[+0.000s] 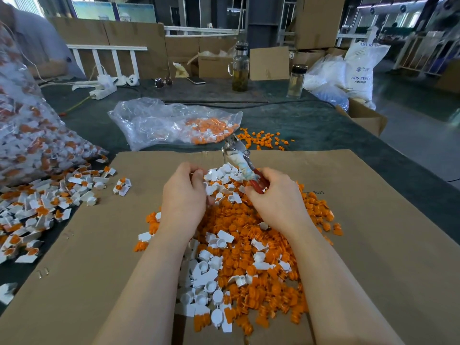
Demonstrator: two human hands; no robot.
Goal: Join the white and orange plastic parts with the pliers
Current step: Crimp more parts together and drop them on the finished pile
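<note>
Both bare forearms reach forward, side by side. The left hand (184,192) curls its fingers inward. The right hand (276,195) grips with curled fingers.

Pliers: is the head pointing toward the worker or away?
Away. The right hand grips the red handles; the pliers angle their metal head up and away over the cardboard.

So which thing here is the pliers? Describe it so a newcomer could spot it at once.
Start at the brown cardboard sheet with the heap of orange and white parts. At the heap's far edge the right hand holds the pliers. It is the only metal tool: red handles, pale wrapping, shiny head pointing away.
</note>
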